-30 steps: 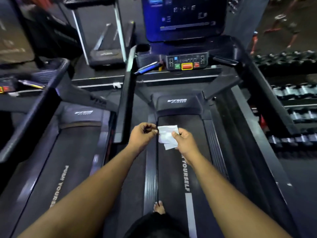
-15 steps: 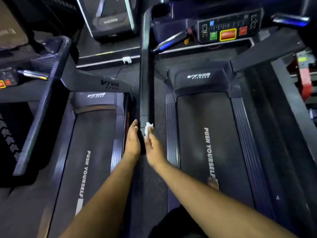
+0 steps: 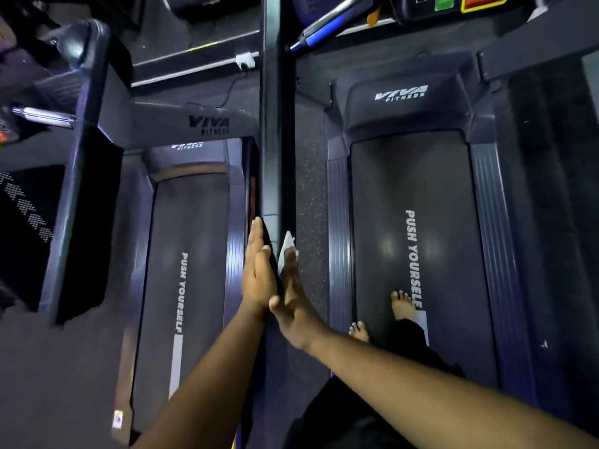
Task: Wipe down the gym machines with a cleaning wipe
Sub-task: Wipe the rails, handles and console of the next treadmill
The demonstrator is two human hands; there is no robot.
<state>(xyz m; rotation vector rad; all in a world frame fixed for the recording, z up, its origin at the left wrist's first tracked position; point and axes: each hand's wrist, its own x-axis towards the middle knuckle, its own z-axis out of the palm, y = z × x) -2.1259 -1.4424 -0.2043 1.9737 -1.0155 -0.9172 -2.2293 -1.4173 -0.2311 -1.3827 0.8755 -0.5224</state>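
A black treadmill handrail (image 3: 271, 131) runs from the top of the head view down to my hands. My left hand (image 3: 257, 270) lies flat with straight fingers against the rail's left side near its end. My right hand (image 3: 291, 299) presses a white cleaning wipe (image 3: 285, 251) against the rail's right side with straight fingers, thumb spread low. Only the upper part of the wipe shows above my fingers. I stand barefoot on the right treadmill's belt (image 3: 411, 228).
A second treadmill belt (image 3: 188, 260) lies to the left, with its own handrail (image 3: 77, 176) further left. The console buttons (image 3: 466, 1) and a blue-and-silver grip bar (image 3: 327, 24) sit at the top. Speckled floor (image 3: 309, 202) shows between the machines.
One second ago both hands held the wipe over the belt. They moved left to the handrail and now sandwich its end; the view has shifted closer and lower.
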